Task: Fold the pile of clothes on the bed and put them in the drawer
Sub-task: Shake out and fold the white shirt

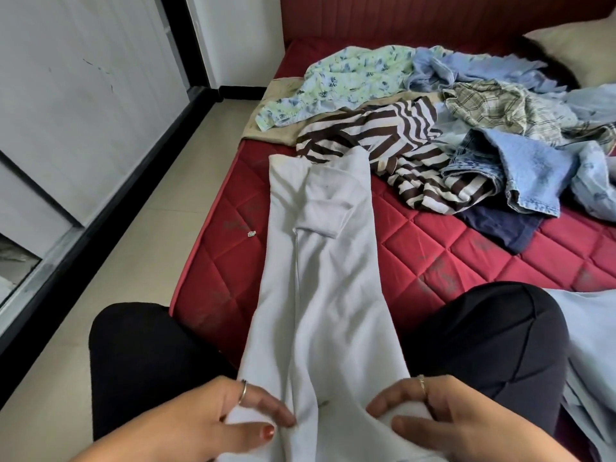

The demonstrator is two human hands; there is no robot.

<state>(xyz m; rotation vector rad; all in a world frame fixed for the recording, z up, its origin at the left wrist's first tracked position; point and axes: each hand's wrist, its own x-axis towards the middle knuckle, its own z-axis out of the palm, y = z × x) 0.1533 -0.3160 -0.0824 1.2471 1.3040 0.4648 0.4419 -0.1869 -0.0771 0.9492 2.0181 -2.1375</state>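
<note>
Gripping: left hand point(213, 418) pinches the near left corner of the white shirt point(320, 278), thumb on top and fingers curled under the hem.
Right hand: right hand point(443, 418) clamps the near right corner of the white shirt the same way, fingers wrapped round the cloth.
White shirt: lies in a long narrow strip, sides already turned in with a sleeve folded onto its upper part; its near end is lifted over the lap, its far end rests on the bed point(416, 261).
Knees: black-clad knees point(483, 345) sit on either side of the white shirt's near end.
Pile: striped top point(383, 145) touches the far end of the white shirt; jeans point(493, 175), a navy piece point(503, 225), a plaid shirt point(510, 108) and a floral shirt point(340, 78) spread beyond and to the right of it.
Other cloth: a pale blue piece point(593, 345) lies right of the white shirt, past the right knee; I cannot tell whether it is folded.
Drawer: not in view.
Step in hand: judged to be the lengthwise stage done, the crosswise fold about to start.
Progress: early, since most of the pile is unfolded.
Next move calls for: carrying both corners together toward the collar end, keeping the hem level so the tucked sleeve does not slip out, then pressing the fold flat.
</note>
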